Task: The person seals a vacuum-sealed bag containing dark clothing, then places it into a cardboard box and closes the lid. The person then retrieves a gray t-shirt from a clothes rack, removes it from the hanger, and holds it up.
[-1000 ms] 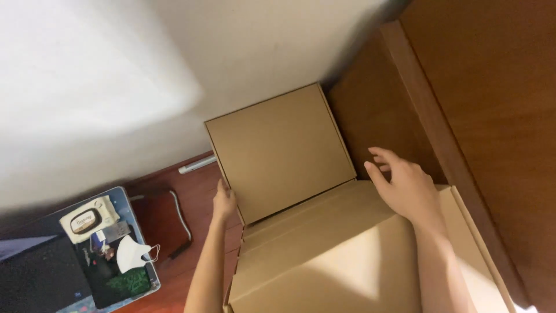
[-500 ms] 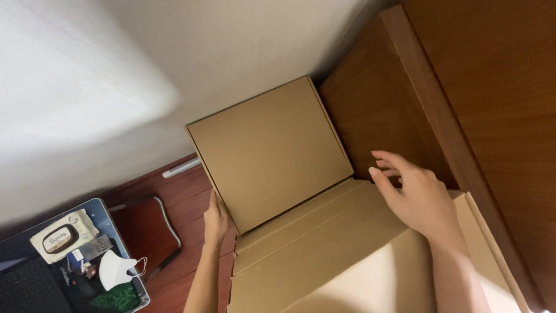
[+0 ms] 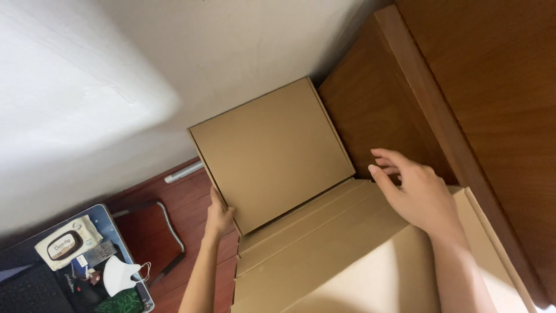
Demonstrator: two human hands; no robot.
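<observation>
Dim, warm indoor light, a bright soft patch on the wall (image 3: 75, 110) far left of the hands, slight softness throughout.

A pale plastered wall (image 3: 191, 52) fills the upper left, with a bright patch of light lying across its left part. To the right of the wall stands tall brown wooden furniture (image 3: 486, 93), its side panel meeting the wall at a shadowed corner. Below the wall runs a reddish-brown wooden floor (image 3: 191, 200), dimmer than the wall.
</observation>
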